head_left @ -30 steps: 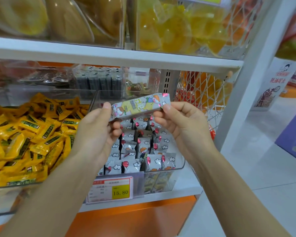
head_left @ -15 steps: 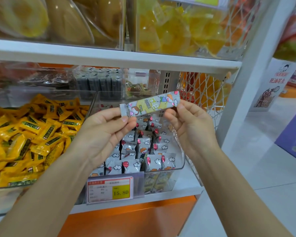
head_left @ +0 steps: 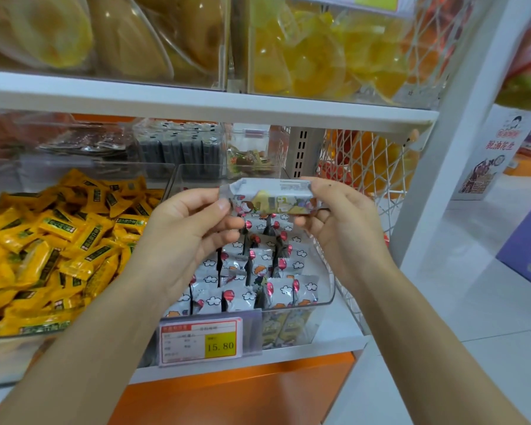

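On the white shelf unit (head_left: 196, 99), which is filling the view from nine o'clock round to two o'clock, clear containers are sitting side by side. At nine o'clock a heap of yellow wrapped sweets (head_left: 52, 240) is lying in its own bin. Just at its three o'clock side, a clear bin (head_left: 331, 271) is sitting at the shelf's front edge, with white cloud-printed packets (head_left: 258, 271) standing on end in rows inside it. At two o'clock a white net basket (head_left: 368, 161) is hanging beside the shelf.

Near the centre, above the clear bin, the left hand (head_left: 184, 240) is coming in from seven o'clock and the right hand (head_left: 347, 222) from five o'clock. At six o'clock a price tag (head_left: 201, 342) reading 15.80 is hanging on the bin's front wall.

Between the hands one snack packet (head_left: 273, 194) is lying level in the air, running from nine to three o'clock, apart from the packets below. The left grip is pinching its nine o'clock end between thumb and fingertips; the right grip is curling round its three o'clock end, fingers above and below.
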